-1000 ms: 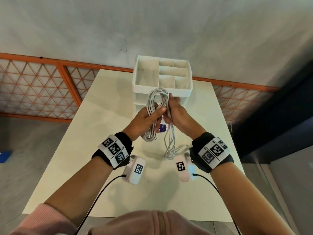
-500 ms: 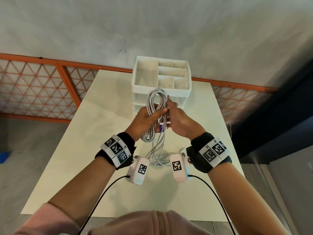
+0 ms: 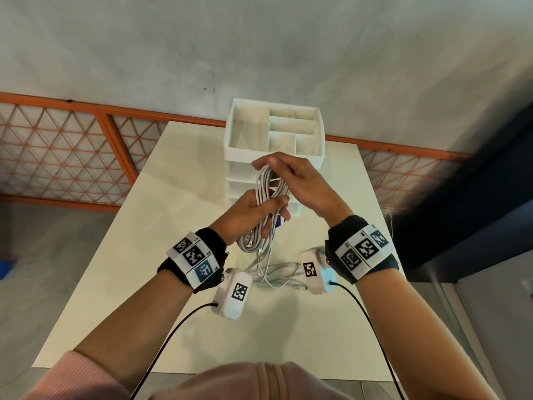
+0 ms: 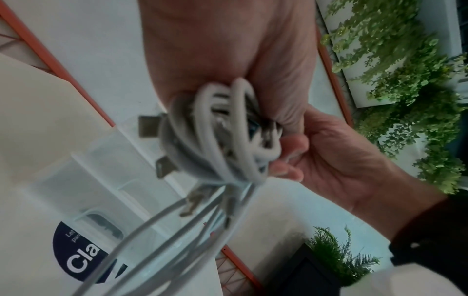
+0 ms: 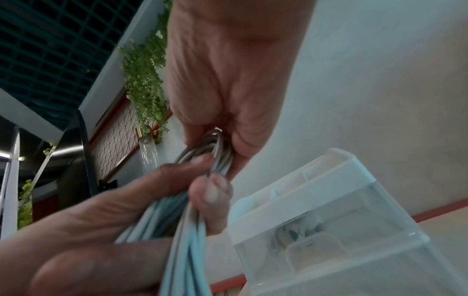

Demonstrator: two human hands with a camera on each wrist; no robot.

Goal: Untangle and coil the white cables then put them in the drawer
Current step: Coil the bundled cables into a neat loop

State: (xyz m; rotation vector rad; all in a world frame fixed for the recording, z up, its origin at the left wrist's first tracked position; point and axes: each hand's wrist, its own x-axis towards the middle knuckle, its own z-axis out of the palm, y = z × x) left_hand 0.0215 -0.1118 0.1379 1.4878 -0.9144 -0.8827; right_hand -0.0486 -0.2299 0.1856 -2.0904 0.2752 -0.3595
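my left hand (image 3: pixel 253 210) fingers curled round the white cables (image 3: pixel 266 197) coil | my right hand (image 3: pixel 300 180) pinching its top loops | loose ends trail onto worktop (image 3: pixel 161 215) | before drawer unit (image 3: pixel 274 153)

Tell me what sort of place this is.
Probably an indoor office or studio corner: a plain white table against a grey wall, an orange-framed mesh railing behind it, trailing green plants, and a desktop drawer organizer.

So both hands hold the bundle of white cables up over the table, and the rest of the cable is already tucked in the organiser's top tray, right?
Not quite. The left hand and right hand do hold the cables, but the rest trails onto the table; the head view shows the organiser's top tray empty.
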